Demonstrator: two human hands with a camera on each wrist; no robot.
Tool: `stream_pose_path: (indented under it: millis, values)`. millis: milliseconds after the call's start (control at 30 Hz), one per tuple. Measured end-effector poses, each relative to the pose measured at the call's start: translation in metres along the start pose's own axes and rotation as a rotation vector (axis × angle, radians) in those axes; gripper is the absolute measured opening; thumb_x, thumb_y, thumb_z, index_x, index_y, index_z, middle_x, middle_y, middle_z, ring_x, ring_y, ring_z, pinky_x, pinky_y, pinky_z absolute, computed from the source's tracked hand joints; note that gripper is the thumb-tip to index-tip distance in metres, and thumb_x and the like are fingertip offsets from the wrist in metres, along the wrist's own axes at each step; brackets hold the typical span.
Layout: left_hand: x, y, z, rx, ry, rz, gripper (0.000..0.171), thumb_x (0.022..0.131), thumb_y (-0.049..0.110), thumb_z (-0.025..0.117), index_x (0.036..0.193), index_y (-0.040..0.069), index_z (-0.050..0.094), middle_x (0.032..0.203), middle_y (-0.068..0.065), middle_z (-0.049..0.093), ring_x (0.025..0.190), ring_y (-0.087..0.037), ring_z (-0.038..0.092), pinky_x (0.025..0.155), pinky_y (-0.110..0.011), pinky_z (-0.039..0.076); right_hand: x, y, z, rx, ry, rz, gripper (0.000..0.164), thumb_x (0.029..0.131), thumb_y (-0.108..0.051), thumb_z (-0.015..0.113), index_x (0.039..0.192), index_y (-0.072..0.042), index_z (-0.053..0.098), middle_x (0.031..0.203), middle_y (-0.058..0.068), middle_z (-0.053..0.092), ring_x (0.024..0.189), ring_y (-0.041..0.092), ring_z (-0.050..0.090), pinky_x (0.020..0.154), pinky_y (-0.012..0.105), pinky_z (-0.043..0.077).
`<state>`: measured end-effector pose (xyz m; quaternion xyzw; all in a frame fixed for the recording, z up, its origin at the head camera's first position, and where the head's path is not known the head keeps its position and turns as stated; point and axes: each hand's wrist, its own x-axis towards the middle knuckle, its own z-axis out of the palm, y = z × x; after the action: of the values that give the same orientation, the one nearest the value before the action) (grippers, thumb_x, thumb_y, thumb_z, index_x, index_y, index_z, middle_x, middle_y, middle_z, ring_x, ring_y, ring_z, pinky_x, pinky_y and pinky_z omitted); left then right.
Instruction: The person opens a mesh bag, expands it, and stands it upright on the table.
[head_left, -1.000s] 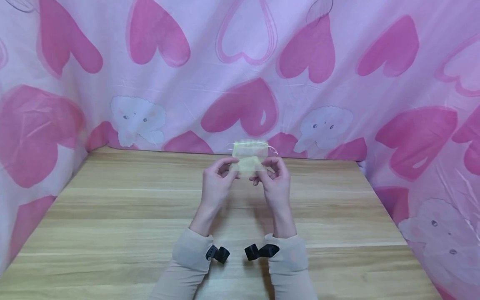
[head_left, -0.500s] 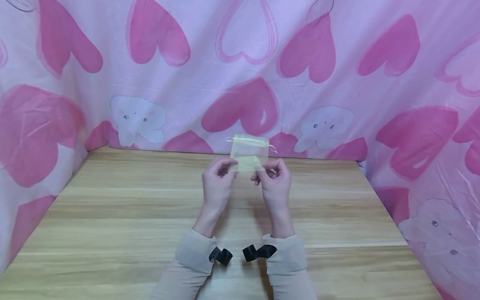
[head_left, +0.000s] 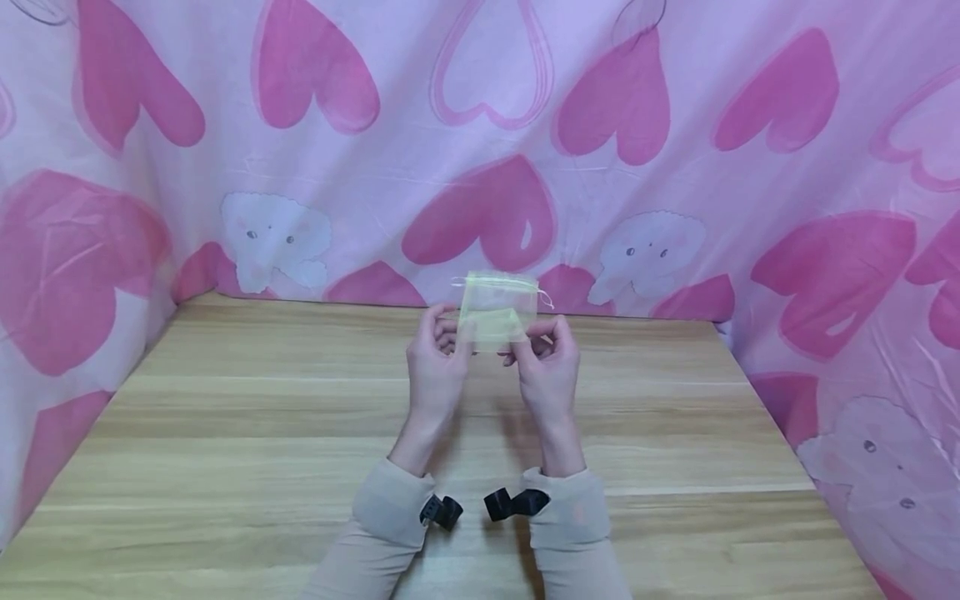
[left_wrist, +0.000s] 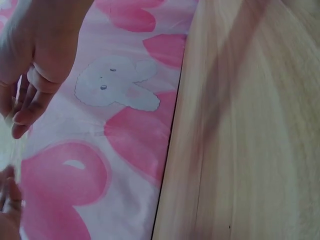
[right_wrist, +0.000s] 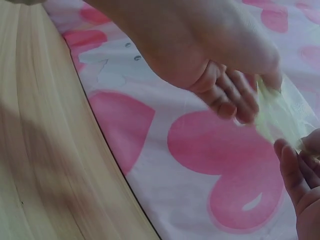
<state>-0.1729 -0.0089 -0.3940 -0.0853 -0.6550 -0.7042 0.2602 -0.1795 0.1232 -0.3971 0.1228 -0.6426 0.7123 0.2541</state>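
A small sheer yellow drawstring bag (head_left: 499, 297) is held up above the far part of the table, its white drawstring along the top edge and loose cord ends at both sides. A folded, denser yellow layer shows in its lower half. My left hand (head_left: 437, 367) holds the lower left side, with its index finger raised off the fabric. At the lower right corner my right hand (head_left: 549, 362) pinches the bag between thumb and fingers. The right wrist view shows the bag (right_wrist: 287, 112) stretched between both hands. In the left wrist view the bag is mostly out of frame.
A wooden table (head_left: 262, 450) lies under the hands. Behind it and at both sides hangs a pink curtain (head_left: 495, 208) with hearts and white animal faces. Black wrist cameras (head_left: 442, 512) are strapped over the beige sleeves (head_left: 390, 517).
The bag rose slightly and tilted more upright, then dipped a little. The left index finger has lifted from the bag's edge. The right hand keeps its pinch.
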Motion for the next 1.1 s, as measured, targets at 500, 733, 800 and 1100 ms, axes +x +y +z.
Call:
stream_pose_path:
  millis: [500, 733, 800, 1100]
  values:
    - [0.001, -0.025, 0.000, 0.158, 0.111, 0.269, 0.023, 0.091, -0.006, 0.063, 0.110, 0.000, 0.072, 0.103, -0.011, 0.072, 0.081, -0.018, 0.067, 0.068, -0.021, 0.052, -0.005, -0.028, 0.013, -0.203, -0.063, -0.149, 0.018, 0.086, 0.016, 0.060, 0.079, 0.011, 0.044, 0.070, 0.017, 0.055, 0.049, 0.032, 0.062, 0.045, 0.030, 0.053]
    - [0.000, -0.022, 0.002, 0.123, 0.185, 0.325, 0.017, 0.088, -0.001, 0.070, 0.105, -0.001, 0.074, 0.098, -0.012, 0.073, 0.075, -0.021, 0.069, 0.068, -0.023, 0.055, -0.006, -0.021, 0.016, -0.391, 0.025, -0.279, 0.022, 0.085, 0.017, 0.059, 0.071, 0.005, 0.046, 0.054, 0.016, 0.058, 0.039, 0.026, 0.057, 0.038, 0.023, 0.046]
    - [-0.001, -0.022, 0.002, 0.120, 0.194, 0.310, 0.017, 0.089, 0.000, 0.070, 0.105, -0.001, 0.073, 0.090, -0.013, 0.073, 0.069, -0.020, 0.067, 0.062, -0.020, 0.054, -0.006, -0.013, 0.014, -0.430, 0.037, -0.305, 0.022, 0.084, 0.017, 0.057, 0.070, 0.003, 0.047, 0.052, 0.012, 0.057, 0.039, 0.023, 0.057, 0.037, 0.022, 0.044]
    - [-0.001, -0.021, 0.001, 0.105, 0.196, 0.232, 0.016, 0.093, 0.011, 0.067, 0.107, 0.002, 0.066, 0.066, -0.007, 0.066, 0.052, -0.016, 0.058, 0.047, -0.018, 0.044, -0.006, -0.001, 0.011, -0.492, 0.042, -0.343, 0.021, 0.086, 0.009, 0.055, 0.072, -0.004, 0.047, 0.053, 0.003, 0.059, 0.041, 0.012, 0.058, 0.038, 0.021, 0.044]
